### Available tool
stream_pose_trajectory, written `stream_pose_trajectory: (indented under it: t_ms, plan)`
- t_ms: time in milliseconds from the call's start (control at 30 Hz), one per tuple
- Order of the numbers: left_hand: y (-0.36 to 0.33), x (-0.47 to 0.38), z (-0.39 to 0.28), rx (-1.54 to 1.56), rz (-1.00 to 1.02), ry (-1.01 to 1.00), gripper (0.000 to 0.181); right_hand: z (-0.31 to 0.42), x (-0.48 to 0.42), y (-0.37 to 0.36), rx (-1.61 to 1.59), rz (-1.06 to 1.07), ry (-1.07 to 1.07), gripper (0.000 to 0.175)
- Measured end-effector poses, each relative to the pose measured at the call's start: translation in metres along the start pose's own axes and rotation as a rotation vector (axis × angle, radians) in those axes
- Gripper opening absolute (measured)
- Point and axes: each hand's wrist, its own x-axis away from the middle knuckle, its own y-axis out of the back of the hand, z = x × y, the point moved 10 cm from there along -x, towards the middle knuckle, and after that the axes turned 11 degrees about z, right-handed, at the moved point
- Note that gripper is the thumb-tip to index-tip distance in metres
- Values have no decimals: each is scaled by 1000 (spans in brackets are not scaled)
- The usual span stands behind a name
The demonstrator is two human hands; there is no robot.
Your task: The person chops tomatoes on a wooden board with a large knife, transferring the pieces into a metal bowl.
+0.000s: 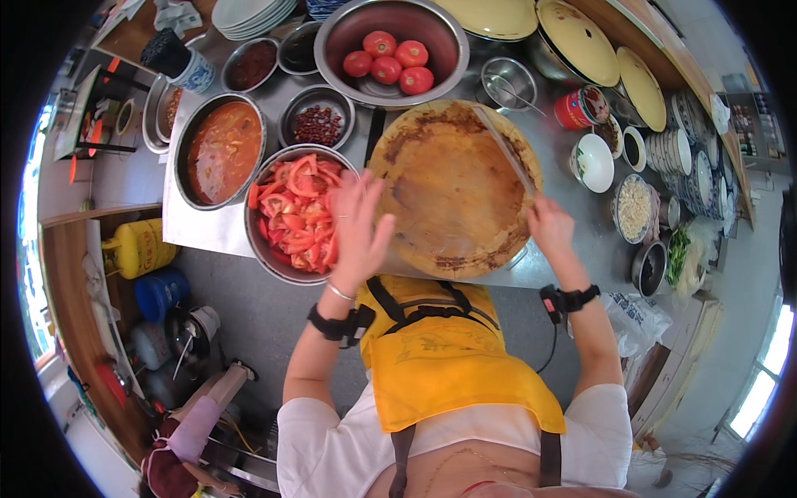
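Note:
My right hand (550, 225) grips the handle of a kitchen knife (507, 149), whose blade lies over the right part of a round wooden chopping board (448, 193). The board is stained and bears no food. My left hand (361, 230) is raised with its fingers spread, above the right rim of a metal bowl full of cut tomato pieces (299, 211); nothing is in it. Behind the board, a large steel basin (391, 53) holds several whole tomatoes (386, 70).
Left of the tomato pieces stand a pot of red soup (224, 152) and a bowl of dried chillies (317, 124). On the right are a steel pot (508, 84), a red can (579, 109), a white bowl (592, 163) and a bowl of chopped garlic (634, 208). Another person (187, 436) is at lower left.

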Motion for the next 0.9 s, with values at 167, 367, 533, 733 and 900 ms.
stream_pose_trajectory:
  t_ms: [167,367,533,733,900]
  plan:
    - [-96,-9,21,358,34,153,53,93,9,-5,-13,-8,319,26]
    - [-105,-16,61,-94,-58,288,66,46,53,-26,-569,335,51,21]
    - [-159,-29,25,-299,68,216,72,-29,112,-107,-1472,456,-521,26]
    - [-196,-23,-19,-108,75,102,77,38,122,-136,-1515,593,-493,22]
    - [-126,-25,-37,-156,65,11,75,122,82,-95,-1588,724,-215,19]
